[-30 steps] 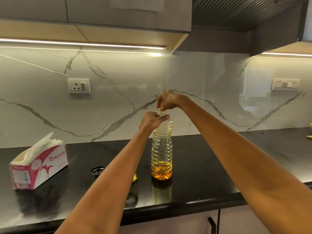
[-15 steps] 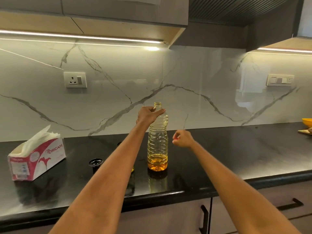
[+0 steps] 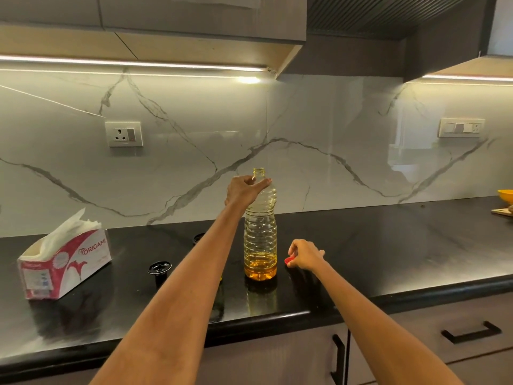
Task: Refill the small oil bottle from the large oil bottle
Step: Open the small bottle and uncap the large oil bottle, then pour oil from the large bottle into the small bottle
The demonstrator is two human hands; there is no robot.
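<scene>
Since a second ago the right hand (image 3: 304, 258) has come down from the bottle's mouth to the black polished stone countertop (image 3: 388, 254), just right of the bottle's base, and now pinches a small red plastic screw cap (image 3: 289, 260) low over that surface; whether the cap touches the counter I cannot tell. The left hand (image 3: 244, 190) has stayed where it was, fingers and thumb curled round the shoulder of the tall clear ribbed plastic oil bottle (image 3: 260, 232).

Nearest, under the left forearm, a sliver of a small dark bottle with a yellowish part (image 3: 221, 277) shows; most of it is hidden, so its fill level is unreadable. A round black lid (image 3: 159, 268) lies just to its left, apart from it.

The large bottle stands upright mid-counter, mouth uncapped, with amber oil only in its bottom portion. It is probably light, and its thin walls will likely give under a squeeze; any oil film would make it slippery. A firmer hold lower on the ribbed waist should suit pouring better than the shoulder.

Farther left sits a red-and-white cardboard tissue box (image 3: 66, 262) with white tissues standing out of it.
</scene>
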